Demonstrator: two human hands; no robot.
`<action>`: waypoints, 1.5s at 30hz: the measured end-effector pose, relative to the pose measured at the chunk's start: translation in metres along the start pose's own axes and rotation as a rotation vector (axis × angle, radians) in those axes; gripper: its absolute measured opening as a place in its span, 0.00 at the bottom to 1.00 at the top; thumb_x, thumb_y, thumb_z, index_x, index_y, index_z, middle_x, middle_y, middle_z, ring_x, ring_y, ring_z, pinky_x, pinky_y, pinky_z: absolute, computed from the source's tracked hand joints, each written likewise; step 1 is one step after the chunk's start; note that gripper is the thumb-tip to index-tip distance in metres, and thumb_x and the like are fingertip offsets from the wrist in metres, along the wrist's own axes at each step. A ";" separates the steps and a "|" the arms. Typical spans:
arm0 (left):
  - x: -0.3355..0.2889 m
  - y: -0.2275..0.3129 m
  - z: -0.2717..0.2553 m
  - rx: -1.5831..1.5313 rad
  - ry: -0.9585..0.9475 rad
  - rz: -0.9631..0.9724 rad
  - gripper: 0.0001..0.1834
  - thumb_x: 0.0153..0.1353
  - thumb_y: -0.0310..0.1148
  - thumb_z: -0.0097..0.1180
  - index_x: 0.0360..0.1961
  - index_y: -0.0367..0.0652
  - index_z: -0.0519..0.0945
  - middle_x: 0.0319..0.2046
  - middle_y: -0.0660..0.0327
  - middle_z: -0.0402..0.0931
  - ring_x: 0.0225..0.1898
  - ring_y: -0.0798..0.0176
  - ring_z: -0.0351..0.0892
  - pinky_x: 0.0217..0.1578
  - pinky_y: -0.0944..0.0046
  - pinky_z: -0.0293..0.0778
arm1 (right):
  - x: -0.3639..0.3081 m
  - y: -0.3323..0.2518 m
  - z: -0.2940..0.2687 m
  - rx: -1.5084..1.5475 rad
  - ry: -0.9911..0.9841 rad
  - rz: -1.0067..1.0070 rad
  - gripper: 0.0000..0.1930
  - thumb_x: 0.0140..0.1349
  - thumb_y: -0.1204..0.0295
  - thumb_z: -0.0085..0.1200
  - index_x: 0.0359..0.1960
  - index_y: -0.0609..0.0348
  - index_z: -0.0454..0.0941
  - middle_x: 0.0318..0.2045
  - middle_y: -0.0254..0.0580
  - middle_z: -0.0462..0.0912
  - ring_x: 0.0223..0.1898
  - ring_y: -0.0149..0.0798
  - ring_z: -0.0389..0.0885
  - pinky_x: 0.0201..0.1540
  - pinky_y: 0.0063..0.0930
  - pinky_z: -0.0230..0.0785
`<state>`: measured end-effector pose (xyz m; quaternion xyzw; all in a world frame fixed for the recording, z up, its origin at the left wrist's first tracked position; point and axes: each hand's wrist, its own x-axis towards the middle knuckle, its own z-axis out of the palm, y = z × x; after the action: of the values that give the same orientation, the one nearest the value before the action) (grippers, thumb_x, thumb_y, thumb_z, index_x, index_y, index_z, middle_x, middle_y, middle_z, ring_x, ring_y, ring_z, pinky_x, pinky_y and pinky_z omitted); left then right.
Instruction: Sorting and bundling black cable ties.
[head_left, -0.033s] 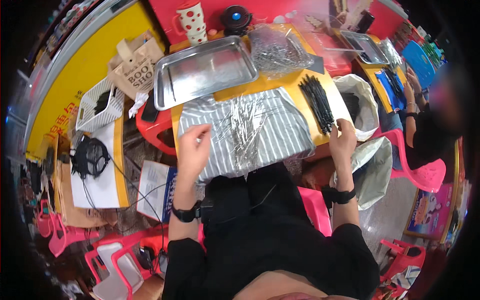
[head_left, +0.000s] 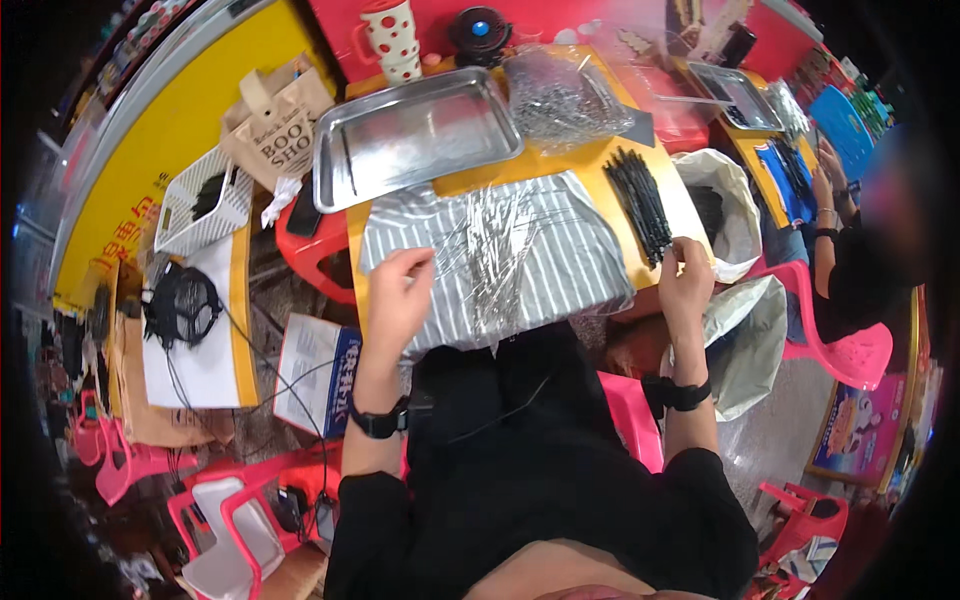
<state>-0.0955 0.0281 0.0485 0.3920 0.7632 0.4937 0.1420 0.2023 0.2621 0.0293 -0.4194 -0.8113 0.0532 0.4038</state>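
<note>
Two bare hands flank a striped cloth heaped with thin shiny pieces

In the head view, the person sits at a yellow table (head_left: pixel 676 193) with both forearms reaching up over it. The left hand (head_left: pixel 398 297) is above the left part of a grey-and-white striped cloth (head_left: pixel 585 255), its fingers bent and their tips drawn together; whether anything thin is pinched there cannot be told. The right hand (head_left: pixel 686 280) is at the table's right edge, fingers curled, just beside the lower end of a bundle of slim black sticks (head_left: pixel 638 205); whether it grips one cannot be told either.

The thin shiny pieces (head_left: pixel 498 235) lie in a loose, crisscrossed pile on the middle of the cloth, between the hands. Beyond the cloth lies a metal tray (head_left: pixel 425 135), with a clear plastic bag (head_left: pixel 565 100) of small pieces to its right. A spotted mug (head_left: pixel 392 42) stands behind the tray. To the right of the table, an open white sack (head_left: pixel 738 215) holds dark contents. Further right, a co-worker in a dark top (head_left: pixel 862 245) is at another table.
</note>
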 end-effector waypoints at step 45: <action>-0.070 0.029 0.084 -0.929 -0.507 -0.131 0.14 0.64 0.27 0.53 0.49 0.30 0.76 0.46 0.60 0.68 0.45 0.70 0.69 0.47 0.71 0.66 | -0.064 -0.120 -0.002 1.881 -0.783 0.881 0.12 0.59 0.82 0.54 0.43 0.57 0.73 0.43 0.37 0.78 0.38 0.30 0.77 0.42 0.27 0.69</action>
<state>0.0141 0.0368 0.0218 0.3465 0.4288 0.6593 0.5112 0.1480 0.1383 0.0428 -0.1518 -0.2988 0.9155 0.2227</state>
